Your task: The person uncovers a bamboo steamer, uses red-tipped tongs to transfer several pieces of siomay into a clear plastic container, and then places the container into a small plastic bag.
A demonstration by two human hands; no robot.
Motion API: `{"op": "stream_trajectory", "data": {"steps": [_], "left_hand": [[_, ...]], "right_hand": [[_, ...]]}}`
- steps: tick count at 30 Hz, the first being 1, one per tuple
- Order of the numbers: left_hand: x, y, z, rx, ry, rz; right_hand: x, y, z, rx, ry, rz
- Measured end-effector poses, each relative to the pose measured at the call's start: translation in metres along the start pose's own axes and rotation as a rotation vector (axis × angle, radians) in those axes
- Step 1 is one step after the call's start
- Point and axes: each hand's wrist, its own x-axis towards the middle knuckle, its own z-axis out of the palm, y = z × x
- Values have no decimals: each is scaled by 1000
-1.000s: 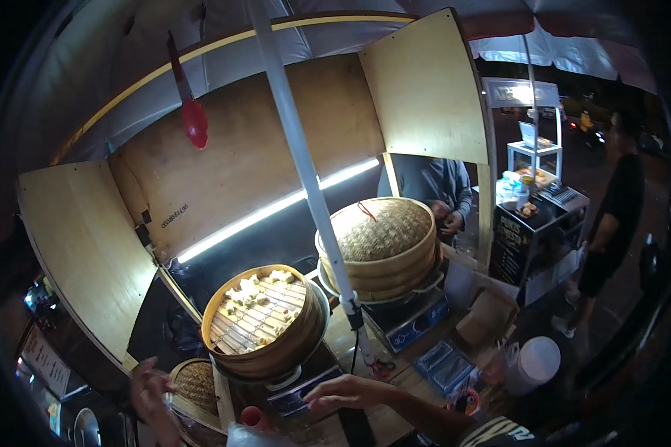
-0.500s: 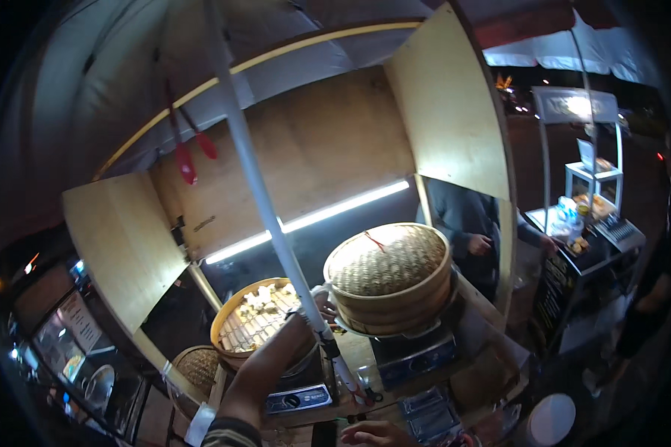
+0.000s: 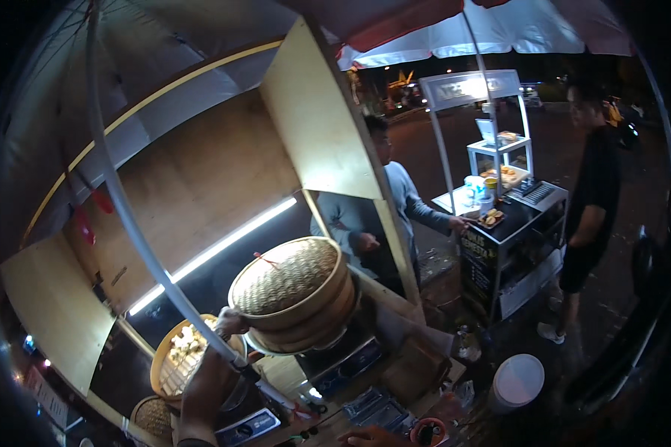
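A tall stacked bamboo steamer with a domed woven lid sits on a stove in the middle. My left hand, which looks covered by a thin clear glove, is against the steamer's left side near the lid's rim; its fingers are too blurred to make out. To its left, an uncovered bamboo steamer holds several pale dumplings over a second stove. At the lower edge, my right hand lies low over the counter, fingers stretched out, nothing visible in it.
A white pole slants across my left forearm. Dark plastic packets lie on the counter beside a small red tub. A white-lidded bucket stands right. Beyond the wooden panel, one person reaches toward a lit cart; another stands farther right.
The view has swung right, bringing the lit cart and two people further in. My left hand stays at the covered steamer's left side, and my right hand remains low at the counter.
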Motion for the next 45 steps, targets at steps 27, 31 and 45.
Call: {"op": "stream_trajectory", "data": {"steps": [27, 31, 45], "left_hand": [[-233, -35, -155, -986, 267, -1186], [-294, -31, -221, -1070, 238, -1433], [-394, -10, -283, -826, 560, -1568]], "right_hand": [[3, -37, 70, -295, 63, 82], [34, -57, 109, -295, -135, -79], [253, -221, 274, -1350, 26, -1062]]}}
